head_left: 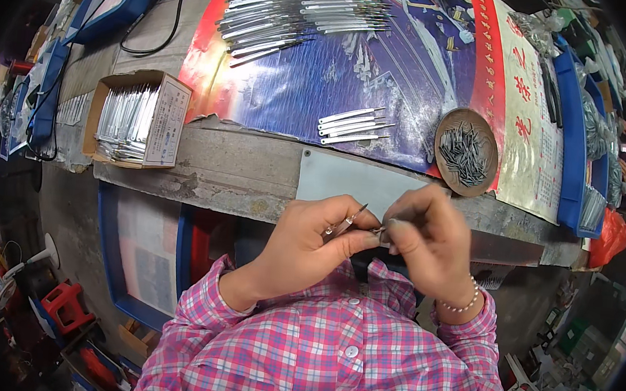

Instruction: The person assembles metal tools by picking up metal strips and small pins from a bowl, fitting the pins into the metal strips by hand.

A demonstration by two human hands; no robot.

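Observation:
My left hand [306, 236] is closed on a slim silvery metal tool [342, 224], whose dark pointed tip sticks up past the thumb and forefinger. Right beside it, my right hand [432, 243] has its fingers pinched together at the left fingertips; what lies between them is too small to make out. Both hands are just in front of the bench edge, over a pale grey sheet [355, 183]. Several similar flat silvery tools with dark tips [353, 124] lie beyond the sheet. A brown bowl [447, 122] at the right holds many small dark pointed metal pieces [467, 153].
Rows of silvery tools [265, 16] cover the far part of a printed poster [292, 93]. At left stands a cardboard box [168, 119] packed with more. Blue trays [567, 143] line the right side; a black cable [143, 52] loops at far left. An open blue drawer [111, 252] sits below.

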